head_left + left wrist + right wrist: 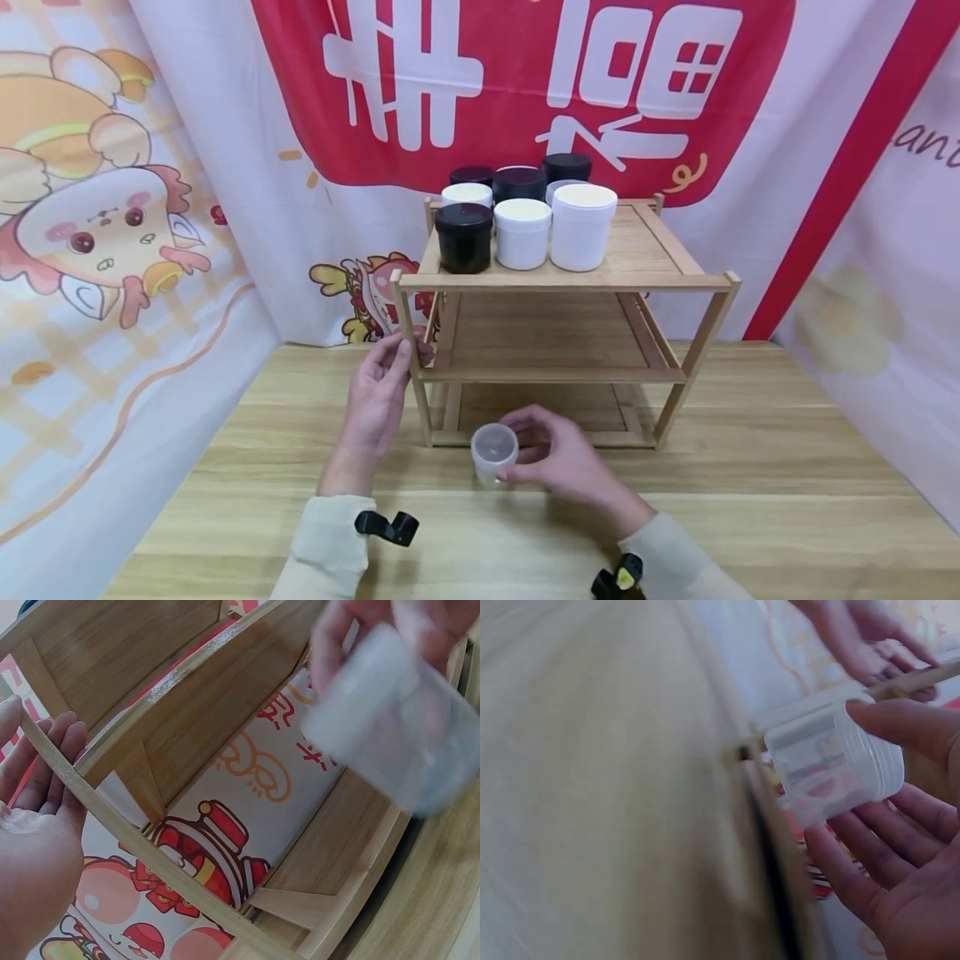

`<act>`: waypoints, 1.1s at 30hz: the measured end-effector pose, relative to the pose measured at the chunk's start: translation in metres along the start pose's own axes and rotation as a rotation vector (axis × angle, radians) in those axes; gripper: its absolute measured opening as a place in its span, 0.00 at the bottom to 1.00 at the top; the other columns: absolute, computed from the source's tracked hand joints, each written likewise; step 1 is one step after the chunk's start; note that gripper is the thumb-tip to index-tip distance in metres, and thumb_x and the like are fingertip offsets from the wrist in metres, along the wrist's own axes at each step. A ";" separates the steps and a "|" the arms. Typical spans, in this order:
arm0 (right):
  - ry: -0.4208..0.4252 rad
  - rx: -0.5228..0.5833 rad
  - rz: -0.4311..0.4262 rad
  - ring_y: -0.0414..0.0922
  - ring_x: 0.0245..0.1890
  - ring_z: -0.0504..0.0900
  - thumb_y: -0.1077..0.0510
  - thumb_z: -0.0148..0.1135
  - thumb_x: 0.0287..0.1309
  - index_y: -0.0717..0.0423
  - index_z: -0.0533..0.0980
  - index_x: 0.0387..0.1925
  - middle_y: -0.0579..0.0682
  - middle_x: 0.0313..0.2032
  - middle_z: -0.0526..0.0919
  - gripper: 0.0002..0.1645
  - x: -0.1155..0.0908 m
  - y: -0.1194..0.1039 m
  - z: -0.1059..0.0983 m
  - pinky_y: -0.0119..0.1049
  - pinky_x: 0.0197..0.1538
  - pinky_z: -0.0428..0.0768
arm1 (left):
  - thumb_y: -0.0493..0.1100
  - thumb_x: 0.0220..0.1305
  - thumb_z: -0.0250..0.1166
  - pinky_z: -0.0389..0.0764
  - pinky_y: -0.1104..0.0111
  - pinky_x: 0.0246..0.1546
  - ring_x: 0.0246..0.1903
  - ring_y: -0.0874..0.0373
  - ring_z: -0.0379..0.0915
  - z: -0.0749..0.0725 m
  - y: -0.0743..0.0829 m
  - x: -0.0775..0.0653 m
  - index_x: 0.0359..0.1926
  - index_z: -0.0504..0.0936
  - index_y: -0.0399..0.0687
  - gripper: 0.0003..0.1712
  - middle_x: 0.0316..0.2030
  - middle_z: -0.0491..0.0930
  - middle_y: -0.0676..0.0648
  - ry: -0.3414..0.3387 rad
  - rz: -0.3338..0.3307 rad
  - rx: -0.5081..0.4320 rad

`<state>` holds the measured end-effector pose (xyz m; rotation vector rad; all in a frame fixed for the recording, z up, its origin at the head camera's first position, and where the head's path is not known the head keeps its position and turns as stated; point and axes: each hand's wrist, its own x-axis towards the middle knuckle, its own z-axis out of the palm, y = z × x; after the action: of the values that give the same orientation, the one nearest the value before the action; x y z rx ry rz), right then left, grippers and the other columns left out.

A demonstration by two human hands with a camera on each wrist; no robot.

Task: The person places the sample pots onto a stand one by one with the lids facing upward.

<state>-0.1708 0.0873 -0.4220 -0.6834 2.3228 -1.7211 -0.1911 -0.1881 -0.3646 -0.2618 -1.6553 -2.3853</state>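
My right hand (pixel 562 458) holds a small translucent plastic jar (pixel 494 450) between thumb and fingers, just in front of the wooden shelf's bottom tier. Seen from the right wrist, the jar (pixel 832 765) looks see-through, with ridges near the thumb end. In the left wrist view the same jar (pixel 397 720) is blurred. My left hand (pixel 375 396) grips the front left post of the three-tier wooden shelf (pixel 656 237). From the left wrist, the thumb of that hand (pixel 37 840) lies on one side of the post and the fingers behind it.
On the top tier, toward its left, stand several lidded jars, including a black jar (pixel 464 240), a white jar (pixel 522 235) and a taller white jar (pixel 583 229). The shelf rests on a wood-grain table (pixel 765 483). Printed cloth (pixel 247 125) hangs behind and at both sides.
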 end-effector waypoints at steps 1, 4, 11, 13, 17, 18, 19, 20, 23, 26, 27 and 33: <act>0.001 -0.005 -0.010 0.54 0.54 0.88 0.59 0.87 0.47 0.55 0.78 0.62 0.58 0.55 0.87 0.40 -0.002 -0.004 -0.005 0.51 0.59 0.89 | 0.41 0.83 0.58 0.76 0.71 0.71 0.58 0.62 0.78 0.000 0.000 0.000 0.62 0.79 0.48 0.12 0.58 0.83 0.54 -0.002 0.000 0.001; 0.003 -0.035 -0.041 0.53 0.52 0.88 0.57 0.87 0.47 0.55 0.78 0.62 0.58 0.55 0.87 0.41 -0.007 -0.021 -0.022 0.50 0.59 0.89 | 0.41 0.83 0.58 0.76 0.71 0.70 0.58 0.62 0.78 -0.001 0.001 0.000 0.61 0.80 0.49 0.12 0.58 0.83 0.53 -0.002 0.002 -0.001; 0.014 -0.108 -0.097 0.52 0.52 0.88 0.56 0.88 0.47 0.53 0.78 0.63 0.55 0.55 0.87 0.41 -0.020 -0.066 -0.067 0.39 0.56 0.90 | 0.41 0.84 0.57 0.76 0.71 0.70 0.57 0.61 0.78 -0.002 0.001 0.000 0.65 0.77 0.43 0.15 0.57 0.81 0.53 -0.006 0.013 0.005; 0.018 -0.129 -0.109 0.52 0.53 0.89 0.57 0.88 0.48 0.52 0.78 0.63 0.53 0.55 0.87 0.40 -0.022 -0.078 -0.079 0.39 0.55 0.90 | 0.42 0.84 0.57 0.75 0.70 0.71 0.58 0.61 0.78 -0.001 0.002 0.001 0.64 0.78 0.47 0.14 0.58 0.81 0.51 -0.020 0.014 0.009; 0.018 -0.183 -0.116 0.50 0.52 0.89 0.57 0.86 0.52 0.49 0.79 0.62 0.51 0.55 0.88 0.37 -0.027 -0.102 -0.102 0.41 0.53 0.91 | 0.41 0.84 0.56 0.75 0.70 0.71 0.57 0.61 0.79 -0.001 0.000 0.001 0.58 0.81 0.55 0.11 0.58 0.81 0.51 -0.023 0.012 0.009; 0.018 -0.198 -0.116 0.49 0.52 0.89 0.57 0.86 0.53 0.49 0.78 0.62 0.50 0.55 0.88 0.36 -0.028 -0.107 -0.107 0.41 0.52 0.91 | 0.41 0.84 0.56 0.76 0.70 0.71 0.57 0.61 0.79 -0.001 -0.001 0.001 0.58 0.82 0.56 0.11 0.58 0.82 0.51 -0.021 0.011 0.010; 0.018 -0.204 -0.119 0.49 0.51 0.90 0.57 0.85 0.54 0.49 0.78 0.62 0.50 0.55 0.88 0.36 -0.029 -0.113 -0.112 0.41 0.52 0.91 | 0.41 0.84 0.56 0.76 0.71 0.70 0.57 0.61 0.79 -0.001 -0.001 0.001 0.58 0.82 0.56 0.11 0.58 0.82 0.52 -0.018 0.010 0.008; 0.017 -0.208 -0.121 0.49 0.51 0.90 0.57 0.84 0.55 0.49 0.78 0.62 0.50 0.55 0.88 0.35 -0.030 -0.118 -0.116 0.41 0.52 0.92 | 0.41 0.84 0.56 0.76 0.71 0.70 0.57 0.61 0.79 -0.001 -0.001 0.002 0.58 0.81 0.55 0.11 0.57 0.82 0.52 -0.015 0.011 0.006; 0.021 -0.228 -0.131 0.49 0.51 0.90 0.59 0.83 0.56 0.50 0.77 0.63 0.51 0.55 0.88 0.35 -0.034 -0.133 -0.126 0.40 0.52 0.92 | 0.41 0.84 0.57 0.77 0.71 0.69 0.57 0.61 0.78 -0.001 -0.001 0.002 0.60 0.81 0.53 0.12 0.57 0.82 0.53 -0.008 0.009 -0.003; 0.031 -0.260 -0.135 0.48 0.51 0.90 0.58 0.83 0.56 0.50 0.77 0.63 0.51 0.55 0.88 0.35 -0.038 -0.145 -0.133 0.39 0.51 0.92 | 0.41 0.84 0.57 0.76 0.71 0.69 0.57 0.61 0.77 -0.001 -0.002 0.002 0.59 0.82 0.54 0.11 0.56 0.82 0.55 -0.003 0.002 -0.005; 0.036 -0.276 -0.133 0.47 0.51 0.90 0.58 0.83 0.56 0.49 0.78 0.63 0.50 0.55 0.88 0.35 -0.040 -0.148 -0.134 0.39 0.50 0.92 | 0.41 0.84 0.57 0.76 0.71 0.69 0.57 0.61 0.77 -0.001 -0.002 0.002 0.57 0.83 0.56 0.11 0.56 0.82 0.56 0.000 0.000 -0.005; 0.063 -0.303 -0.110 0.47 0.51 0.89 0.57 0.83 0.57 0.47 0.78 0.64 0.49 0.54 0.87 0.35 -0.046 -0.164 -0.144 0.39 0.50 0.92 | 0.41 0.84 0.57 0.75 0.71 0.70 0.58 0.61 0.77 0.000 -0.001 0.001 0.56 0.83 0.59 0.10 0.57 0.82 0.54 -0.003 -0.002 -0.002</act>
<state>-0.1458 0.1948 -0.2285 -0.8310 2.6680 -1.4629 -0.1925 -0.1875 -0.3654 -0.2642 -1.6556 -2.3890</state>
